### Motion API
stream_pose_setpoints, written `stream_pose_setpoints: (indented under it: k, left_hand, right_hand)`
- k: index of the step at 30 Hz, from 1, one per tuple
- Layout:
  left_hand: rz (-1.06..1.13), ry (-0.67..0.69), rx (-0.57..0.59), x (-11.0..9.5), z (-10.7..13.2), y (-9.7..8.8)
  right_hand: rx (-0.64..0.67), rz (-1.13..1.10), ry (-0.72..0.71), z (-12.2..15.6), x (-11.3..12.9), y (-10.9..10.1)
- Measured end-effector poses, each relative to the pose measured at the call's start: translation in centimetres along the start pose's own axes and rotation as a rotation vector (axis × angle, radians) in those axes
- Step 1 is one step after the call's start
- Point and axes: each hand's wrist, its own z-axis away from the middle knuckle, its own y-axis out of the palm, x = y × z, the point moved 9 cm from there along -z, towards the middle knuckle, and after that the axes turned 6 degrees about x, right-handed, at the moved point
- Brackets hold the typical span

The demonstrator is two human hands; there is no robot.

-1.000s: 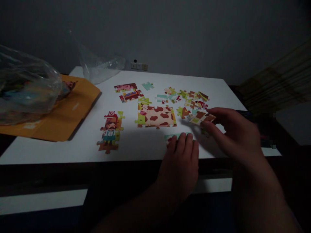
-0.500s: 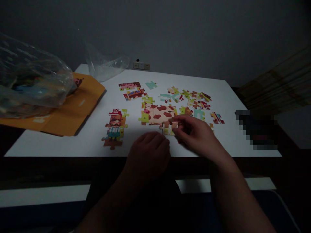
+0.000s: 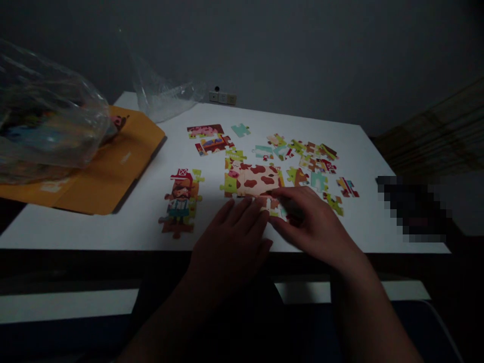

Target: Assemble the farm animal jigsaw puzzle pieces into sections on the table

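Observation:
My right hand (image 3: 308,217) has its thumb and fingers around a puzzle piece (image 3: 270,205) with brown and cream patches, right below the joined cow puzzle (image 3: 260,177). My left hand (image 3: 236,229) lies flat, fingers stretched forward, its tips at the cow's lower edge and close to that piece. Whether they press on it I cannot tell. To the left, a joined farmer puzzle (image 3: 180,204) lies separately. Beyond the cow's right end is a green and brown puzzle piece (image 3: 298,176). My palms hide part of the table's front.
Several loose puzzle pieces (image 3: 319,164) lie at the right, with a pig piece (image 3: 206,131) farther back. An orange folder (image 3: 132,156) and a filled plastic bag (image 3: 53,116) cover the left. Another clear bag (image 3: 168,98) stands behind. A blurred dark object (image 3: 414,209) is at the right edge.
My left hand has unfolded from a loosely closed shape and reached forward to the cow's lower edge. My right hand has shifted slightly with the piece. The view has moved a little.

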Motion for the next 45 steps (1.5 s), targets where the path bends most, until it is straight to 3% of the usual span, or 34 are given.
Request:
stream_pose_setpoints:
  k: [7,25,35,45]
  left_hand:
    - [0.008,0.01,-0.045,-0.7,-0.6,-0.3]
    - [0.022,0.001,-0.074,-1.3,-1.1,-0.3]
    - [0.037,-0.054,-0.181,-0.8,-0.7,-1.0]
    - [0.026,-0.132,-0.272,0.0,0.1,-1.7]
  right_hand:
    - [-0.119,0.038,0.046,1.4,-1.0,-0.4]
    - [-0.096,0.004,0.032,1.8,-1.1,-0.3]
    - [-0.059,-0.037,0.029,1.7,-1.5,-0.3]
    - [0.064,-0.003,-0.061,0.4,1.3,0.7]
